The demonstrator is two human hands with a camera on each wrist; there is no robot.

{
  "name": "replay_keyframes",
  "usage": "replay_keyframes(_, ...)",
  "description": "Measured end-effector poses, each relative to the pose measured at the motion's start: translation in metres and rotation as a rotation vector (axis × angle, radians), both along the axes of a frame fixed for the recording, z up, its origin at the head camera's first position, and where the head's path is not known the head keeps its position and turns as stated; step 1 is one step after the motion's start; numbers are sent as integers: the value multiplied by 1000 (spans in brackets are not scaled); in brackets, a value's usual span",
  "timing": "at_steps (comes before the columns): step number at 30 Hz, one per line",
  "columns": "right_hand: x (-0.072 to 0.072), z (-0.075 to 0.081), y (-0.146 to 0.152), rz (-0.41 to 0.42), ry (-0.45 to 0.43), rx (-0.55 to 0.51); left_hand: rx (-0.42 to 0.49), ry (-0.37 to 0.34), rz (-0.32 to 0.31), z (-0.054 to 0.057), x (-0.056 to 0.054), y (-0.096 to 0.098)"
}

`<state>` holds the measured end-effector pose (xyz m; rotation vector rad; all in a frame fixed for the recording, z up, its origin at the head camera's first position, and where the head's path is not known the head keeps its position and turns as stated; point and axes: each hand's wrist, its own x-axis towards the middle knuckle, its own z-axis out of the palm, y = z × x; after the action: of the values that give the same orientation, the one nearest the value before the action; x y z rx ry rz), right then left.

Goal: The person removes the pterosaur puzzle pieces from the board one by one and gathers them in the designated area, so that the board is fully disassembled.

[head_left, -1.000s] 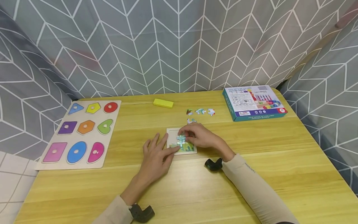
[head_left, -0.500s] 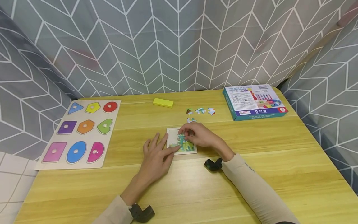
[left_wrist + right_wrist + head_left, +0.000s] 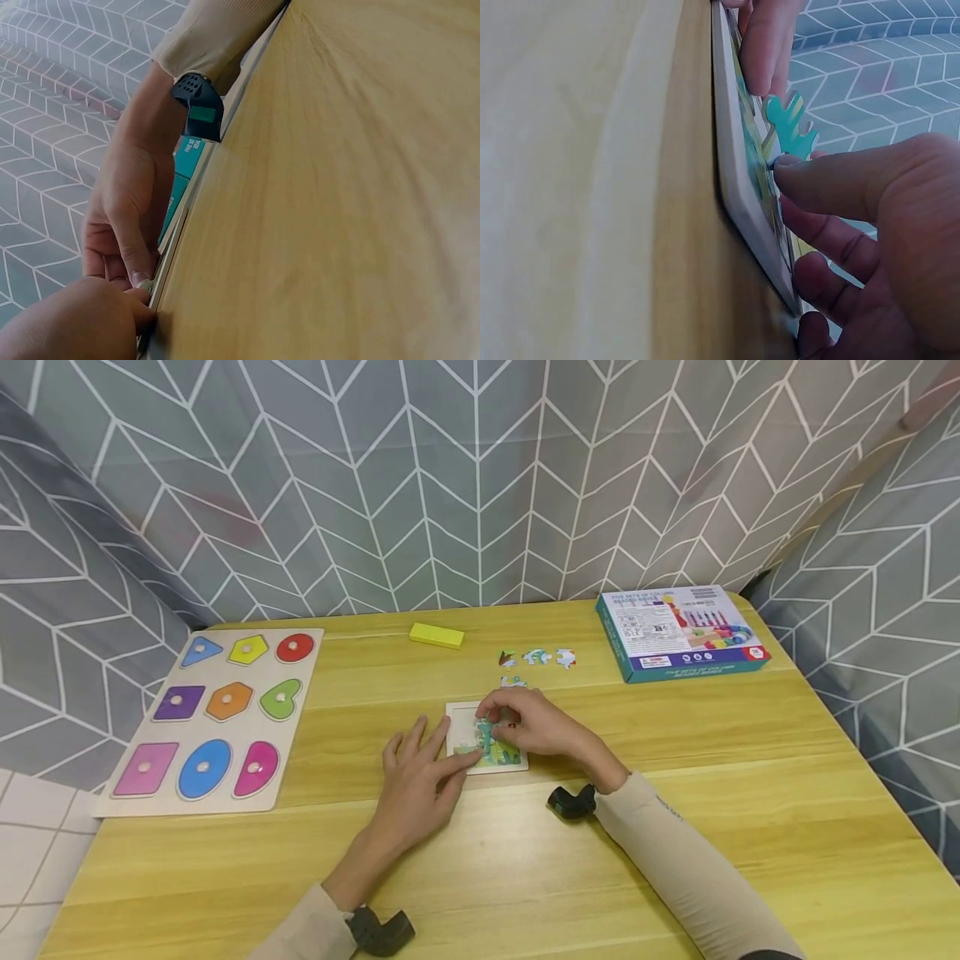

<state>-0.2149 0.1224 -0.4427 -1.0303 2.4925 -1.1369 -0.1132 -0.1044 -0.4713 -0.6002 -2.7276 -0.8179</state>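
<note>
A small pale puzzle tray (image 3: 457, 720) lies on the table, its lower part covered by green puzzle pieces. Over it, my right hand (image 3: 536, 724) pinches a teal puzzle piece (image 3: 789, 126) between thumb and fingers. The right wrist view shows this piece tipped up from the tray's surface. My left hand (image 3: 422, 774) rests at the tray's left side, fingers spread, with the index fingertip on the lower pieces. In the left wrist view the right thumb comes down close to the left hand; the tray is seen edge-on there, and most of the piece is hidden.
Several loose puzzle pieces (image 3: 537, 657) lie beyond the tray. A yellow block (image 3: 437, 636) sits further back. On the left is a board of coloured knobbed shapes (image 3: 292, 793); at back right, a bead toy box (image 3: 682, 635). A grey patterned curtain (image 3: 450, 485) hangs behind the table.
The teal piece has shifted and tilted slightly under the right fingers, which have adjusted a little. The left hand has stayed in place.
</note>
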Motion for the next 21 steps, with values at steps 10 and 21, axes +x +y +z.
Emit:
replay_keyframes(10,1,-3,-3,11,62,-40,4,-9,3,0,0,0)
replay_keyframes(21,-1,-8,-2,27,149,-18,-9,-1,6,0,0,-1)
